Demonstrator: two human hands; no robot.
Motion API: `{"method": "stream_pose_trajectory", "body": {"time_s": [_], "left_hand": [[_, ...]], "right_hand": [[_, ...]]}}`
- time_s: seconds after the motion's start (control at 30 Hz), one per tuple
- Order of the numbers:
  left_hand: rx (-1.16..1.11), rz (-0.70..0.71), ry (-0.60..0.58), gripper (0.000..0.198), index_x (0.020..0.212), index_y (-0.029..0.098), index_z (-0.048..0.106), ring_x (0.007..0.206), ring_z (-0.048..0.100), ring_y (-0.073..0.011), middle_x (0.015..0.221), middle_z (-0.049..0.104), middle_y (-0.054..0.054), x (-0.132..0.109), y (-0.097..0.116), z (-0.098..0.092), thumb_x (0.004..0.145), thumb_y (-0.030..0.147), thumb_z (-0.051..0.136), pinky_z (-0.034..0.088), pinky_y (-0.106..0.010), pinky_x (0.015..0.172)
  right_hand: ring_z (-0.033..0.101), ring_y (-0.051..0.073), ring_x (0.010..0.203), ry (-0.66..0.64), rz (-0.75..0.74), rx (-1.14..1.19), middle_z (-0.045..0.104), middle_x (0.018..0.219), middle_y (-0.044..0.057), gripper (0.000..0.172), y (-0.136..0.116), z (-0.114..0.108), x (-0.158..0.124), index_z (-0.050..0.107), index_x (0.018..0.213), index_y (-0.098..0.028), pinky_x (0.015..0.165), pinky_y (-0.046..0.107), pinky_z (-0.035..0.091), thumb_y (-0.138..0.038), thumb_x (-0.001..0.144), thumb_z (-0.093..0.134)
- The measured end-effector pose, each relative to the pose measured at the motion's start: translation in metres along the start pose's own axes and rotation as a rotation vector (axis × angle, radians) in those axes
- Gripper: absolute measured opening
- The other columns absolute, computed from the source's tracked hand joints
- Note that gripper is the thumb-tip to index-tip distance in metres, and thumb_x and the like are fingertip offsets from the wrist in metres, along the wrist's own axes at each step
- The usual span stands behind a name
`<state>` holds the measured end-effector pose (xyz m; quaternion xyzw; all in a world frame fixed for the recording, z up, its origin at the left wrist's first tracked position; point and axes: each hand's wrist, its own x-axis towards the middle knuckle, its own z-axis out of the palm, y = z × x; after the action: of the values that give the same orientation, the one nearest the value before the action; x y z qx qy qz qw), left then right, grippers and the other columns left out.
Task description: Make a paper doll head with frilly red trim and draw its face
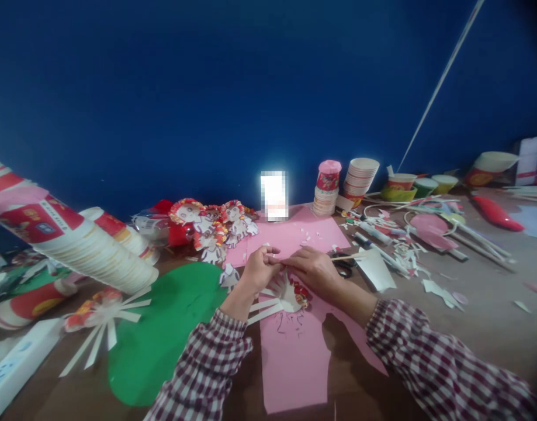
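Over the pink paper sheet (294, 362), both my hands are at a cut paper cup (288, 299). Straight white strips fan out from its left side, and red and yellow curled ones show on its right. My left hand (260, 270) is closed on the strips from the left. My right hand (314, 270) bends over the far edge, its fingertips pinched close to the left fingers. What exactly lies between the fingertips is hidden. Dark pen lines mark the pink sheet just below the cup. A small paper cut-out figure (229, 277) lies beside my left wrist.
Another strip-cut cup (106, 313) lies at left by a green sheet (163, 333) and a white power strip (25, 365). Stacked paper cups (97, 257) lean nearby. Paper figures (207, 225) stand behind. At right are scissors (345, 268), pens (376, 233) and paper scraps (408, 257).
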<state>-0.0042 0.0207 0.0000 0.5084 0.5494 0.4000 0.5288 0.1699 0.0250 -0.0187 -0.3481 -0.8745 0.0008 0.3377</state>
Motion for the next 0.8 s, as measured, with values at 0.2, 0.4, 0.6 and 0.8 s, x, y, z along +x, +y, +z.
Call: {"method": "stream_pose_trajectory", "body": {"time_s": [0.2, 0.4, 0.6, 0.8], "left_hand": [[-0.089, -0.064, -0.084, 0.047, 0.103, 0.011, 0.054, 0.054, 0.06, -0.0105, 0.071, 0.064, -0.003, -0.0033, 0.0029, -0.0015, 0.061, 0.016, 0.075, 0.047, -0.021, 0.051], [-0.012, -0.086, -0.127, 0.036, 0.101, 0.009, 0.06, 0.053, 0.06, -0.0131, 0.066, 0.065, -0.004, -0.0017, 0.0012, -0.0014, 0.066, 0.014, 0.067, 0.046, -0.021, 0.047], [0.146, 0.022, -0.13, 0.02, 0.085, 0.014, 0.072, 0.055, 0.058, -0.0129, 0.066, 0.068, -0.003, -0.0008, 0.0027, -0.0025, 0.068, 0.017, 0.062, 0.043, -0.02, 0.049], [0.223, 0.062, -0.15, 0.022, 0.08, 0.014, 0.074, 0.05, 0.052, -0.0122, 0.057, 0.064, -0.002, -0.0021, 0.0043, -0.0041, 0.069, 0.03, 0.064, 0.036, -0.02, 0.046]], "right_hand": [[0.057, 0.015, 0.077, 0.014, -0.023, 0.011, 0.068, 0.082, 0.004, 0.018, 0.0021, 0.0023, 0.0001, 0.069, 0.097, -0.022, 0.074, 0.027, 0.045, -0.018, 0.084, 0.058], [0.057, 0.016, 0.077, 0.04, 0.003, 0.05, 0.068, 0.08, 0.003, 0.016, 0.0026, 0.0029, 0.0006, 0.069, 0.093, -0.021, 0.075, 0.028, 0.045, -0.017, 0.085, 0.057], [0.057, 0.015, 0.078, 0.032, 0.018, 0.004, 0.068, 0.081, 0.005, 0.012, 0.0038, 0.0028, 0.0, 0.069, 0.088, -0.018, 0.075, 0.027, 0.045, -0.016, 0.084, 0.058], [0.057, 0.016, 0.076, 0.006, 0.022, -0.039, 0.068, 0.078, 0.004, 0.011, 0.0002, 0.0023, 0.001, 0.069, 0.087, -0.019, 0.077, 0.028, 0.046, -0.017, 0.083, 0.059]]}}
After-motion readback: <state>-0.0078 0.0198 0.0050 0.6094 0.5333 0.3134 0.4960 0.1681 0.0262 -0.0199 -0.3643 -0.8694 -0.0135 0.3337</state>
